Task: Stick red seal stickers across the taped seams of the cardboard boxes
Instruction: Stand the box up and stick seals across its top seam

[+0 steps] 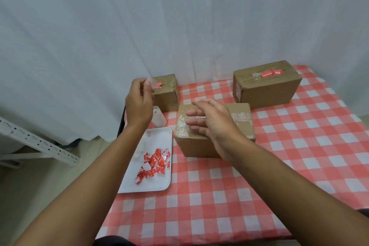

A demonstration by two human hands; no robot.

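Note:
Three cardboard boxes stand on the red-checked table. Over the nearest box [240,120], with clear tape across its top, hovers my right hand [213,124], fingers spread and holding nothing. My left hand [138,102] is raised in front of the small box [167,92] at the back left and pinches a pale, see-through slip of backing paper [149,81]. That small box carries a red sticker [158,84] on its seam. The larger box [267,86] at the back right has red stickers [271,73] on its taped top. A white tray [139,181] holds several loose red seal stickers [155,163].
A white plastic bottle [159,117] lies between the tray and the small box. The table's left edge runs just beside the tray. A white curtain hangs behind, and a white metal rack [40,142] stands off to the left on the floor.

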